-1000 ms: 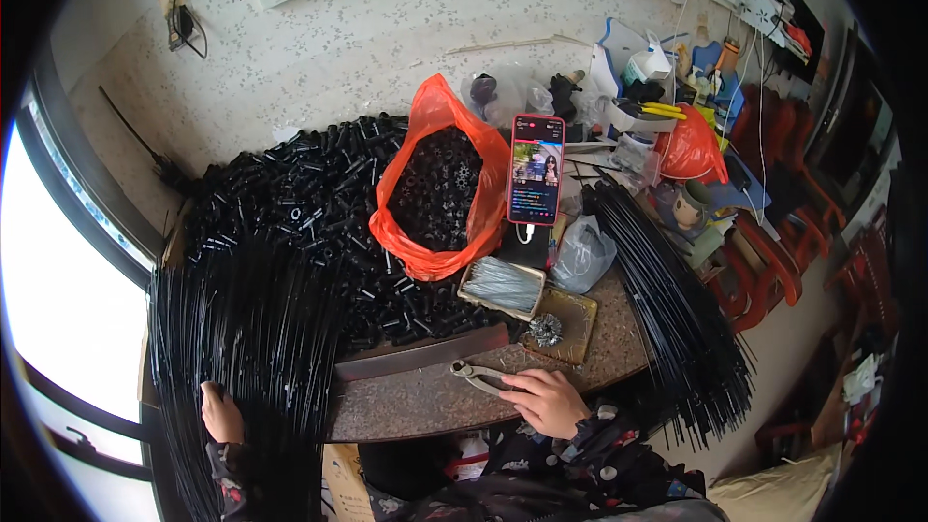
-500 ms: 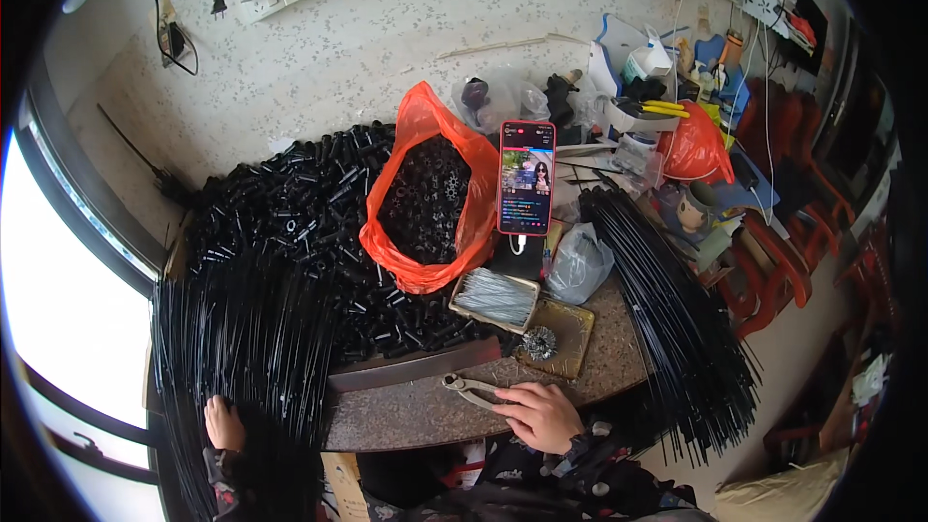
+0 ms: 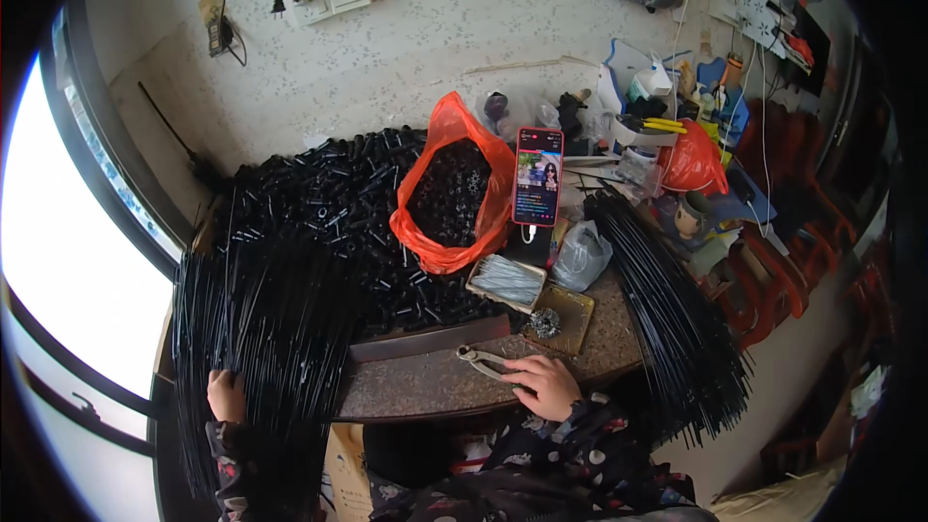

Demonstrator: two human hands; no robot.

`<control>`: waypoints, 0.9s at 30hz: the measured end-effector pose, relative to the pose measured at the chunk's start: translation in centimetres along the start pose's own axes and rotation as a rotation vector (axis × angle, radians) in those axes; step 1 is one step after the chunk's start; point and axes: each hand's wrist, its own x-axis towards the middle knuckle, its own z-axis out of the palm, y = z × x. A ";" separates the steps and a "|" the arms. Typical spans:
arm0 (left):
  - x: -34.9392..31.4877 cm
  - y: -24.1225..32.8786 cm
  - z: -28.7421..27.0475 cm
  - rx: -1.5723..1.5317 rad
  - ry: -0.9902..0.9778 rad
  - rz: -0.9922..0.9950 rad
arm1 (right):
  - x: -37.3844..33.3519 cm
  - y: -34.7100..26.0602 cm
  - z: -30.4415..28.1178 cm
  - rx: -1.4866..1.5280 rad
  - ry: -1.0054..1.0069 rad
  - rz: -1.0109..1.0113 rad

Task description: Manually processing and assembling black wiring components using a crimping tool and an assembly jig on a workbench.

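Note:
My left hand is closed at the left side of a thick bundle of thin black rods. It appears to grip one black rod, whose far end sticks up beyond the bundle. The fingertips are partly hidden. At the table's front edge, my right hand lies over the handles of metal end-cutting pincers, fingers bent around them. The pincer jaws point left, with nothing between them. Beyond the pincers lies a long dark metal strip.
Black tubular parts are heaped behind the strip. An orange plastic bag holds small dark parts. Nearby are a box of thin silvery pieces, a lit phone, a tray and a second rod bundle at right.
The whole view has shifted, so the table sits higher and further right. My left hand has moved slightly left against the bundle, and one rod now rises above it. My right hand stays on the pincers.

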 end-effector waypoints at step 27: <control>5.7 17.2 -13.6 -1.357 -0.075 -0.061 | -0.1 0.3 0.2 -0.002 0.009 -0.018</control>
